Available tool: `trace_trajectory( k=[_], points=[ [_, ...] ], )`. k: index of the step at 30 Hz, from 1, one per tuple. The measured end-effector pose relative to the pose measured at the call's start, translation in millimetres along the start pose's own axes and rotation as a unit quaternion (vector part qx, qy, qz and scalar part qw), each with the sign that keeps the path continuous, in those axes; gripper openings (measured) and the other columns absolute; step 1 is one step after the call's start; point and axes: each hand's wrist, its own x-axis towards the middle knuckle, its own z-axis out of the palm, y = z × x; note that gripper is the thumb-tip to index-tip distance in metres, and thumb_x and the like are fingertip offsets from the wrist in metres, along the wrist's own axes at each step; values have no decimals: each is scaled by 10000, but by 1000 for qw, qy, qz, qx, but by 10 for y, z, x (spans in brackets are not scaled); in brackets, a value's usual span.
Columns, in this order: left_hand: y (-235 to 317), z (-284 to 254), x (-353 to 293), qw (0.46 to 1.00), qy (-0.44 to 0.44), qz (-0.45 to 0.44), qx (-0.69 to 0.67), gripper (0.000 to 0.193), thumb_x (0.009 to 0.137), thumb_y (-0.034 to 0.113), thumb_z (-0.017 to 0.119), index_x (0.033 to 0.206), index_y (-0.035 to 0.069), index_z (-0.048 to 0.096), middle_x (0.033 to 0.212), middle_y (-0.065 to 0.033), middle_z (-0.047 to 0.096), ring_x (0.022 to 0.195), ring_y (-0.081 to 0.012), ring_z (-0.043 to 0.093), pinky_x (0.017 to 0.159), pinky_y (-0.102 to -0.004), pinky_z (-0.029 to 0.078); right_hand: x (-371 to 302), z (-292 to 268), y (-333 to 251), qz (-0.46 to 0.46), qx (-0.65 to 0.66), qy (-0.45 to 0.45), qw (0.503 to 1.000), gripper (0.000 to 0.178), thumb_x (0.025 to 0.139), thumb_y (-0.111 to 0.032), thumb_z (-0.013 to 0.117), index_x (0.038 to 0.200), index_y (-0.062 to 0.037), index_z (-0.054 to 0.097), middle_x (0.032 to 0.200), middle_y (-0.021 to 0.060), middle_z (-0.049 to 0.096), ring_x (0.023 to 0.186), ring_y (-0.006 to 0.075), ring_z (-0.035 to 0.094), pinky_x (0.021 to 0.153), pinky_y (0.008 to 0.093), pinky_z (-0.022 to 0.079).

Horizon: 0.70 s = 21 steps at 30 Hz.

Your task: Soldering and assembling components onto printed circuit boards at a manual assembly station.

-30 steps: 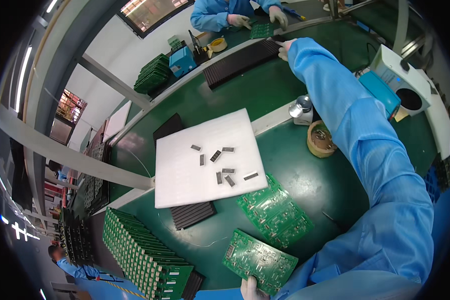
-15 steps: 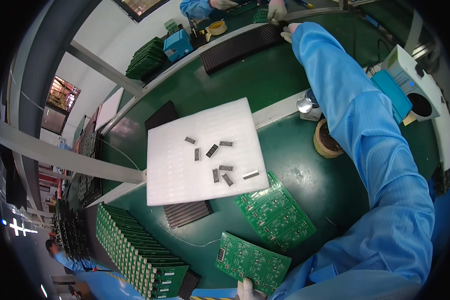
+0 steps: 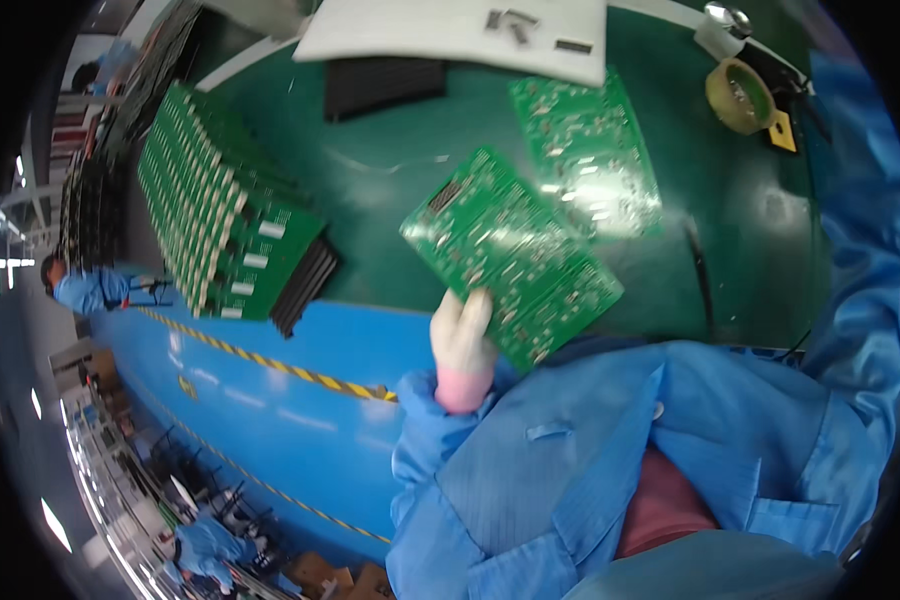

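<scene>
My left hand (image 3: 464, 335), in a whitish glove, grips a green circuit board (image 3: 530, 255) by its near left edge. The board is tilted above the table's front edge, and a dark display module (image 3: 444, 197) sits near its far left corner. Just beyond it, a second green circuit board (image 3: 590, 165) lies on the table. The white foam sheet (image 3: 400, 32) at the top carries several small display modules (image 3: 574, 46). My right sleeve (image 3: 855, 200) runs up the right rim; the right hand itself is out of the picture.
Many green boards stand in a row in a black slotted rack (image 3: 305, 290) at the left. A black ribbed block (image 3: 385, 85) lies by the foam. A tape roll (image 3: 740, 97) and a metal-topped container (image 3: 725, 28) stand at the far right. A dark cable (image 3: 702, 270) crosses the table edge.
The view has swung downward, so the foam sheet now sits at the top and my right hand has left the picture. The board in my left hand looks turned and more fully visible.
</scene>
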Motion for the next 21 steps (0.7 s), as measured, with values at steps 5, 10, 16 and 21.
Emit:
trace_trajectory(
  k=[5, 10, 16, 21],
  points=[
    [-139, -15, -192, 991, -67, 11, -116, 276, 919, 93, 513, 1158, -36, 561, 989, -92, 636, 769, -116, 524, 724, -230, 426, -727, 579, 662, -228, -121, -218, 941, 352, 890, -103, 531, 1214, 18, 589, 995, 114, 660, 775, 203, 594, 700, 296, 472],
    [-226, -13, -333, 986, -152, 8, -73, 283, 918, 90, 509, 1165, -36, 562, 990, -92, 648, 776, -115, 548, 726, -228, 440, -1117, 715, 611, -214, -270, -233, 909, 316, 850, -85, 585, 1147, 15, 627, 1031, 107, 666, 822, 202, 612, 738, 277, 481],
    [-278, -43, -375, 982, -188, 17, -25, 291, 916, 89, 509, 1170, -40, 562, 992, -93, 655, 798, -110, 559, 740, -224, 446, -786, 727, 910, -222, -266, -170, 922, 304, 838, -65, 595, 1129, 11, 636, 1011, 104, 680, 825, 199, 627, 764, 268, 497],
    [-290, 29, -426, 981, -193, 10, -22, 297, 914, 91, 512, 1175, -42, 562, 985, -86, 653, 781, -102, 542, 729, -219, 435, -114, 654, 1294, -103, -312, -103, 939, 286, 852, -101, 574, 1113, -16, 655, 1008, 82, 687, 849, 183, 642, 798, 294, 509]
  ],
)
